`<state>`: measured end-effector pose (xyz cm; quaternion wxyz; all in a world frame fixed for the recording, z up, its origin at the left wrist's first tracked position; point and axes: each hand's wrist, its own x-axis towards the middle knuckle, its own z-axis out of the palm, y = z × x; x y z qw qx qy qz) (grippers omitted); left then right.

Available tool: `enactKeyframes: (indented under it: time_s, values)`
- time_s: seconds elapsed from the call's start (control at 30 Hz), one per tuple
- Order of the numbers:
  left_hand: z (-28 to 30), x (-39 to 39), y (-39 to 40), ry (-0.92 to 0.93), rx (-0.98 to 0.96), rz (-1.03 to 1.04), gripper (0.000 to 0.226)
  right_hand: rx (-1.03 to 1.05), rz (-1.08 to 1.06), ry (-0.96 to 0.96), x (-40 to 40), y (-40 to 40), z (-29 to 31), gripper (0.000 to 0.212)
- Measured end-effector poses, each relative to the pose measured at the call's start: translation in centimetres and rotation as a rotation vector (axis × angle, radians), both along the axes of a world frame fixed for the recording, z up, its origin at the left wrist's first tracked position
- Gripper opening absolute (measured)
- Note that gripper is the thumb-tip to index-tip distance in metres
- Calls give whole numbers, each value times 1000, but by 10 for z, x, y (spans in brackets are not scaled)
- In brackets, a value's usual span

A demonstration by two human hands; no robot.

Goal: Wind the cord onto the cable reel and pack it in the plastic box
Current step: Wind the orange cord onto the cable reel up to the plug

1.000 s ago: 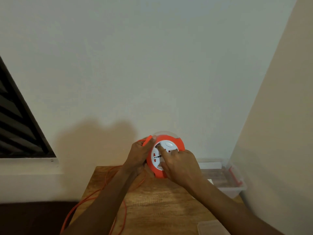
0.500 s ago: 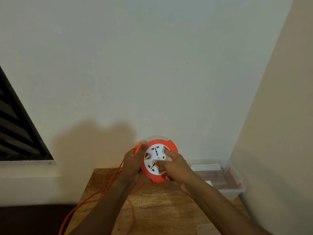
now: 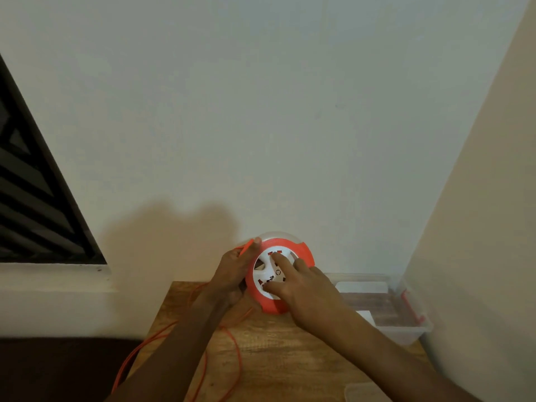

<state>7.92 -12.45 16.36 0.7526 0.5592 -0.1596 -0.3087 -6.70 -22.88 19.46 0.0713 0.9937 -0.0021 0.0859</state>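
In the head view, an orange reel (image 3: 301, 250) with a white socket face is held tilted on edge above the far part of a wooden table (image 3: 278, 352), close to the wall (image 3: 261, 111). The left hand (image 3: 232, 274) is wrapped around the reel's left rim, thumb at the top edge beside an orange tab; it is grasping the reel. The right hand (image 3: 307, 285) is laid on the white face, index finger stretched to the upper sockets and thumb pressed on the lower part, the other fingers curled; nothing is clasped in it. An orange cord (image 3: 232, 343) is seen running from under the left hand, looping over the table and off its left edge. A clear box (image 3: 417, 329) with a red latch is set open at the table's far right corner, just beside the right wrist. A clear lid (image 3: 362, 393) is partly seen at the bottom edge.
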Motion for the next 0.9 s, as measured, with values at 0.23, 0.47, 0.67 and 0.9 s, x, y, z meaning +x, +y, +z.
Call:
enactKeyframes:
  time_s: [0.23, 0.47, 0.67, 0.9]
  values:
    - [-1, 2, 2, -91, 63, -18, 51, -2, -143, 26, 1, 3, -1, 75]
    - [1, -4, -1, -111, 44, -29, 49, -69, -159, 31, 17, 2, -8, 82]
    - [2, -2, -1, -117, 12, 47, 44, 206, -255, -160, 22, -2, -8, 70]
    - [-6, -5, -7, -113, 42, 210, 26, 1140, -426, -136, 24, -8, -4, 64]
